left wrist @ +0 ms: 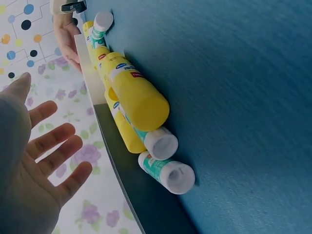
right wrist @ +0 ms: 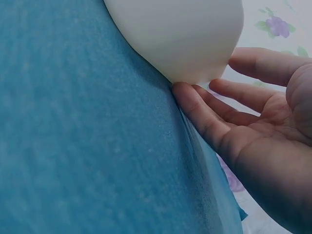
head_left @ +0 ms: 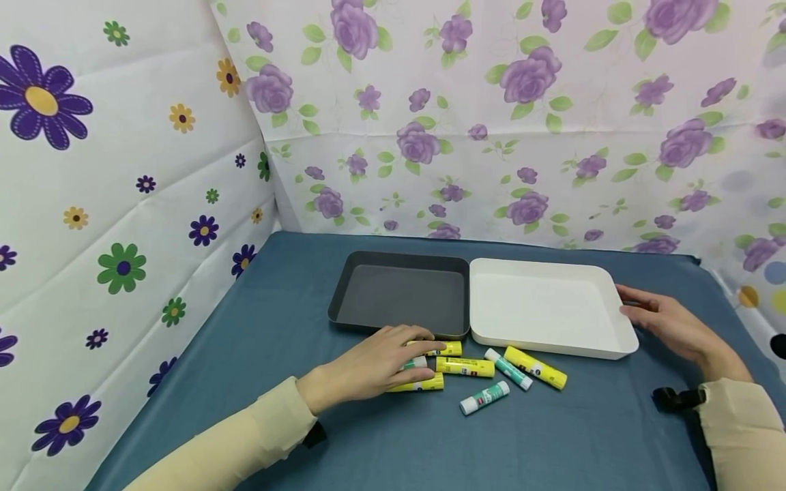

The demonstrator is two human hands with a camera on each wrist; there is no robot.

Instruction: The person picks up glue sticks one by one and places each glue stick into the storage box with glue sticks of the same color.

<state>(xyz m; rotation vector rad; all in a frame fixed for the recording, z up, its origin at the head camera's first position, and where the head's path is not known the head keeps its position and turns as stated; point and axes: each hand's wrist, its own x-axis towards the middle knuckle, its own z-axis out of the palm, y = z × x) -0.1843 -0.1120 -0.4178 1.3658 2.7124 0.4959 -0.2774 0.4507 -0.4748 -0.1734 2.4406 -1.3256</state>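
My left hand hovers over the left end of a group of glue sticks, its fingers spread and partly hiding several of them. Under and beside it lie yellow glue sticks, one in plain sight, and a green-and-white glue stick. In the left wrist view that hand has nothing between its fingers. My right hand is at the right end of the white tray. Its extended fingertips touch the tray's end wall in the right wrist view.
A dark grey tray stands left of the white one, side by side with it. Toward the right of the group lie another yellow glue stick and two green-and-white ones. Blue cloth covers the table; flowered sheets hang behind and at left.
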